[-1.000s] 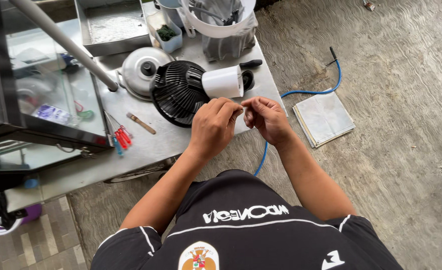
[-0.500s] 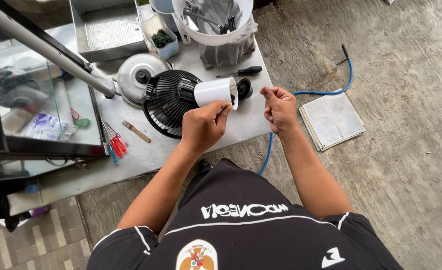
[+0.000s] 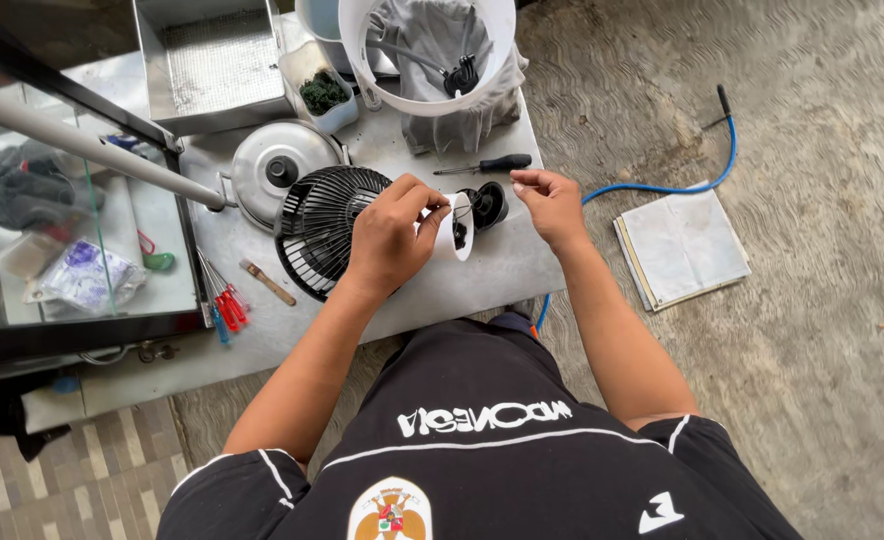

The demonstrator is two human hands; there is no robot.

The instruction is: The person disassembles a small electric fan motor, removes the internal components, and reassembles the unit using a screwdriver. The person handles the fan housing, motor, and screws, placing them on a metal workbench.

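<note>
Two bare hands work over a grey, scuffed tabletop (image 3: 482,275), forearms reaching forward from a black shirt. The left hand (image 3: 392,235) curls around the neck of a small fan, thumb and fingers closed on a white plastic ring-shaped cover (image 3: 459,227) held upright on edge. Beneath that hand lies one round black fan grille (image 3: 322,225), ribbed with thin radial bars. The right hand (image 3: 552,205) hovers just right of the cover with its fingertips pinched together; whether anything small sits between them cannot be told. Between the two hands, just beyond the cover, sits one black rounded motor cap (image 3: 489,205). A little farther lies one black-handled screwdriver (image 3: 487,164). Left of the left hand are one shiny domed metal lid (image 3: 272,175) with a black knob and a small cluster of red and blue tools (image 3: 224,305). Farthest stand a rectangular metal tray (image 3: 212,65) and a white plastic bucket (image 3: 427,50) holding grey cloth.
</note>
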